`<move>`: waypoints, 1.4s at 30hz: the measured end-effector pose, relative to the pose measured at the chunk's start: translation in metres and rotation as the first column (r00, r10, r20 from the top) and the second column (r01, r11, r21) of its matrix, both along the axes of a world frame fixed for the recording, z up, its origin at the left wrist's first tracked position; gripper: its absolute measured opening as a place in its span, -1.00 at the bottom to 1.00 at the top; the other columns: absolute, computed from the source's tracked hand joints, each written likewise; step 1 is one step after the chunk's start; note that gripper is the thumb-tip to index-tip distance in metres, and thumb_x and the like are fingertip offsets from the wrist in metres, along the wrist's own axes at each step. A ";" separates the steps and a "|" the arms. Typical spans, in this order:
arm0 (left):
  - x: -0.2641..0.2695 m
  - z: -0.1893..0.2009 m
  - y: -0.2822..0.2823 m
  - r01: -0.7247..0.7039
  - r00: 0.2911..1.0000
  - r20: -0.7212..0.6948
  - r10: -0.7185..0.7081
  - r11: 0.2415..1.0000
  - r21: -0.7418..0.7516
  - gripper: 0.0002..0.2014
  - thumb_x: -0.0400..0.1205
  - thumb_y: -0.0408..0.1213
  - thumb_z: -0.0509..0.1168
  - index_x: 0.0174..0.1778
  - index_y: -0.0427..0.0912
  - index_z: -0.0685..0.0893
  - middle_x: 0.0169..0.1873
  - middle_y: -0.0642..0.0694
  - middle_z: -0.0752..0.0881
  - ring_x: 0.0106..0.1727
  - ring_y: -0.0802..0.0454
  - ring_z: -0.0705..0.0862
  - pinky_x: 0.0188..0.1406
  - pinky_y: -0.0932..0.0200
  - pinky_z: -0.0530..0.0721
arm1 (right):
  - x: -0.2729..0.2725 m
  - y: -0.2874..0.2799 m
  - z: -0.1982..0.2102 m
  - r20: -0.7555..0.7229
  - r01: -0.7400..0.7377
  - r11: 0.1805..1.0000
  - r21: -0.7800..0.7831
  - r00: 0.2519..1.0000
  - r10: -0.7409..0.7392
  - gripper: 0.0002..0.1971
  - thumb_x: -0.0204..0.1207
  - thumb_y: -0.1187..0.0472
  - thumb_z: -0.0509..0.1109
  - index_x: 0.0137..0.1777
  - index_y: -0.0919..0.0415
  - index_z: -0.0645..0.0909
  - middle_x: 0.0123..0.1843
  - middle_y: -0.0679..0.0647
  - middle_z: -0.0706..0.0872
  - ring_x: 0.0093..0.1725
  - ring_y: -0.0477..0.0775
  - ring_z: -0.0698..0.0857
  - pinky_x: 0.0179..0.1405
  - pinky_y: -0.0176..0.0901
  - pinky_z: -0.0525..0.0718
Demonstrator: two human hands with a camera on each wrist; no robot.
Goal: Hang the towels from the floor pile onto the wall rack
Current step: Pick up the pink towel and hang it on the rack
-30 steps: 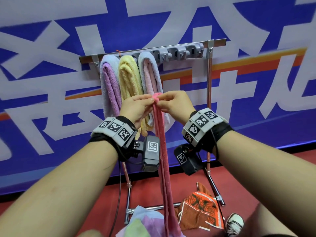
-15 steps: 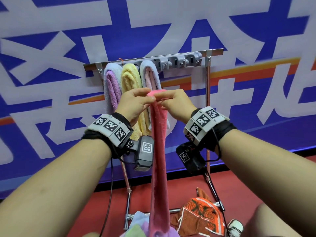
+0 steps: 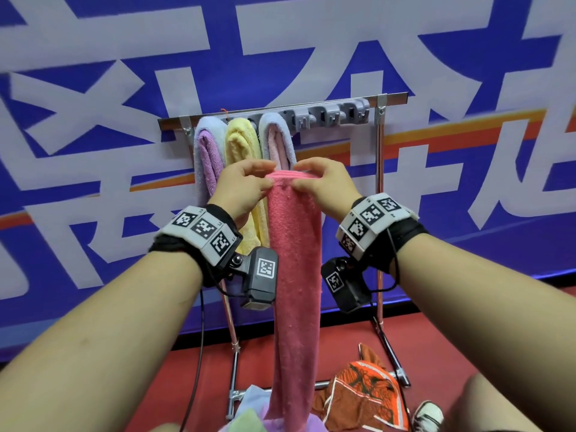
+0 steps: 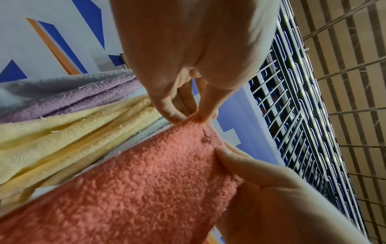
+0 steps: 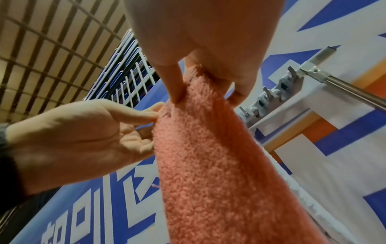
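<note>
While both arms reach forward at chest height, the left hand [image 3: 241, 188] and the right hand [image 3: 324, 185] each pinch one top corner of a pink towel [image 3: 296, 275] between thumb and fingertips, so each grip is closed on that towel. Its top edge is stretched level between the two hands, running left to right, and the towel is folded narrow, so its long axis hangs straight down from the hands toward the floor. Its lower end reaches a pile of towels [image 3: 249, 419] on the red floor [image 3: 156, 385], where pale blue, green and lilac cloth shows. An orange patterned cloth [image 3: 364, 394] lies just beside that pile, to the right. Behind the hands stands a rack [image 3: 378, 182] with a metal top bar carrying grey hooks [image 3: 330, 115], set against a blue and white banner [image 3: 93, 151]. Three towels already hang side by side at the bar's left end: a lilac towel [image 3: 207, 157], a yellow towel [image 3: 241, 148] and a pale blue and pink towel [image 3: 277, 138]. The pink towel is held in front of them, below the bar and not touching it.
</note>
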State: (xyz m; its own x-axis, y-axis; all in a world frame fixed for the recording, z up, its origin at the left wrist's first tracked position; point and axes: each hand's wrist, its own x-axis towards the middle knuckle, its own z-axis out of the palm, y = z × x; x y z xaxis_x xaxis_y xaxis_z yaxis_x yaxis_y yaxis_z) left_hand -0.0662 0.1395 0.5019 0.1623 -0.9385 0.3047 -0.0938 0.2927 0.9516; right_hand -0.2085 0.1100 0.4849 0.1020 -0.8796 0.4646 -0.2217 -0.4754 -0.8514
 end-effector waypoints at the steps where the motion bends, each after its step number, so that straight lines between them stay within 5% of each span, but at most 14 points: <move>1: 0.001 0.000 0.000 -0.001 1.000 -0.022 0.001 1.000 -0.004 -0.70 0.57 -0.71 0.19 0.09 -0.32 0.63 -0.08 -0.17 0.66 0.02 -0.09 0.67 0.11 0.11 0.70 | 0.001 0.001 0.000 0.015 -0.014 1.000 -0.006 1.000 0.014 -0.73 0.43 0.40 0.47 0.13 0.22 0.67 0.01 0.07 0.68 -0.05 -0.05 0.65 -0.09 -0.33 0.60; 6: 0.001 -0.006 0.003 0.072 0.996 -0.066 -0.068 0.996 0.061 -0.45 0.60 -0.51 0.33 0.51 -0.15 0.40 0.07 -0.09 0.64 -0.14 0.12 0.70 -0.14 0.23 0.68 | 0.008 0.003 0.008 0.085 -0.030 0.998 -0.048 0.996 0.034 -0.76 0.43 0.44 0.44 0.02 0.13 0.63 -0.05 0.02 0.65 -0.12 -0.09 0.63 -0.22 -0.41 0.59; 9: 0.001 -0.014 0.004 0.149 0.988 -0.066 -0.142 0.981 0.123 -0.27 0.60 -0.56 0.29 0.63 -0.01 0.18 0.02 -0.09 0.71 -0.22 0.16 0.74 -0.28 0.26 0.72 | 0.007 0.001 0.012 0.102 -0.013 0.998 -0.059 0.995 0.019 -0.77 0.45 0.43 0.42 0.04 0.15 0.61 -0.01 0.03 0.65 -0.15 -0.16 0.62 -0.26 -0.52 0.58; 12: 0.001 -0.017 0.004 0.147 0.989 -0.016 -0.147 0.987 0.064 -0.26 0.62 -0.60 0.24 0.63 0.01 0.12 -0.03 -0.15 0.73 -0.11 0.04 0.74 -0.12 0.05 0.75 | 0.006 -0.002 0.014 0.115 0.038 0.998 -0.059 0.993 -0.031 -0.78 0.46 0.38 0.43 0.07 0.16 0.60 0.11 0.11 0.68 -0.01 -0.02 0.63 0.03 -0.20 0.63; 16: -0.006 -0.021 0.008 0.074 0.978 0.200 -0.057 0.994 -0.082 -0.26 0.60 -0.61 0.22 0.57 0.10 0.12 -0.06 -0.25 0.70 -0.15 -0.16 0.69 -0.09 -0.14 0.70 | 0.002 -0.005 0.019 0.151 0.082 0.996 -0.030 0.986 -0.076 -0.79 0.46 0.36 0.43 0.04 0.14 0.58 -0.09 0.00 0.64 -0.07 0.00 0.62 0.00 -0.10 0.63; 18: -0.009 -0.022 0.011 0.035 0.938 0.346 0.034 0.981 -0.190 -0.32 0.58 -0.57 0.24 0.44 0.22 0.23 -0.06 -0.17 0.66 -0.23 -0.07 0.68 -0.24 -0.03 0.69 | -0.001 -0.009 0.022 0.184 0.098 0.995 -0.014 0.978 -0.094 -0.80 0.44 0.36 0.45 -0.05 0.09 0.55 -0.15 -0.04 0.61 -0.12 0.02 0.61 -0.04 -0.07 0.64; 21: -0.013 -0.021 0.011 0.006 0.878 0.462 0.122 0.964 -0.266 -0.62 0.56 -0.59 0.20 0.06 0.02 0.51 -0.21 -0.04 0.59 -0.42 0.21 0.54 -0.47 0.29 0.52 | -0.005 -0.014 0.022 0.238 0.099 0.995 0.013 0.966 -0.099 -0.74 0.40 0.35 0.50 -0.13 0.01 0.52 -0.13 0.00 0.63 -0.16 0.05 0.62 -0.07 -0.03 0.66; 24: -0.015 -0.016 0.008 0.033 0.901 0.432 0.047 0.984 -0.175 -0.63 0.55 -0.68 0.15 -0.21 -0.12 0.71 -0.33 0.01 0.66 -0.53 0.34 0.51 -0.52 0.40 0.49 | -0.008 -0.017 0.021 0.275 0.075 0.996 0.051 0.957 -0.087 -0.73 0.39 0.34 0.53 -0.11 0.03 0.51 -0.16 -0.01 0.62 -0.20 0.01 0.62 -0.15 -0.08 0.65; 26: -0.015 -0.014 0.003 0.032 0.919 0.393 0.026 0.989 -0.142 -0.64 0.56 -0.66 0.18 -0.03 -0.16 0.76 -0.14 0.07 0.69 -0.28 0.33 0.61 -0.30 0.42 0.61 | -0.011 -0.019 0.019 0.301 0.025 0.996 0.087 0.952 -0.051 -0.72 0.38 0.33 0.53 -0.11 0.03 0.49 -0.08 0.03 0.63 -0.15 0.03 0.65 -0.24 -0.12 0.63; 29: -0.012 -0.015 -0.007 -0.013 0.970 0.240 0.037 0.995 -0.100 -0.63 0.56 -0.67 0.16 0.05 -0.18 0.71 -0.10 0.00 0.68 -0.24 0.18 0.61 -0.22 0.32 0.61 | -0.014 -0.021 0.014 0.355 -0.143 0.976 0.166 0.932 0.076 -0.72 0.43 0.32 0.51 -0.08 0.05 0.44 0.08 0.07 0.62 -0.09 0.06 0.68 -0.44 -0.23 0.62; 34: -0.003 -0.011 -0.018 -0.035 0.996 0.082 0.035 0.999 0.000 -0.60 0.54 -0.69 0.11 0.05 -0.16 0.67 -0.05 -0.21 0.66 -0.23 0.00 0.59 -0.33 0.20 0.55 | -0.021 -0.017 0.000 0.514 -0.421 0.875 0.238 0.819 0.254 -0.72 0.53 0.39 0.35 -0.25 0.05 0.37 -0.23 0.01 0.59 -0.36 0.00 0.58 -0.41 -0.21 0.53; 38: -0.003 -0.005 -0.019 -0.031 0.999 0.035 0.030 0.999 0.040 -0.57 0.56 -0.70 0.09 0.25 -0.28 0.63 -0.15 -0.15 0.60 -0.27 -0.04 0.50 -0.37 0.12 0.42 | -0.022 -0.008 -0.017 0.376 -0.525 0.785 0.329 0.835 0.401 -0.89 0.45 0.25 0.37 -0.29 0.10 0.56 -0.38 -0.11 0.69 -0.20 -0.05 0.58 -0.17 -0.15 0.49; 42: -0.002 0.000 -0.022 -0.009 1.000 -0.024 0.010 0.999 0.053 -0.55 0.59 -0.71 0.07 0.34 -0.34 0.58 -0.15 -0.14 0.58 -0.23 -0.03 0.50 -0.25 0.11 0.43 | -0.016 -0.010 -0.032 0.154 -0.461 0.798 0.389 0.886 0.437 -0.93 0.38 0.30 0.43 -0.26 0.16 0.72 -0.38 -0.14 0.74 -0.20 -0.12 0.62 -0.13 -0.23 0.49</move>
State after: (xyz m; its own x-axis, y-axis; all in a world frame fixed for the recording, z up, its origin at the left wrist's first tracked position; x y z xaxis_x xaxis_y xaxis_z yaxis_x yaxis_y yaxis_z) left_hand -0.0687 0.1179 0.5017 0.1779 -0.9516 0.2506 -0.0728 0.2412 0.9677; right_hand -0.2247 0.0999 0.4528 0.5179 -0.8500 0.0960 -0.0174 -0.1227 -0.9923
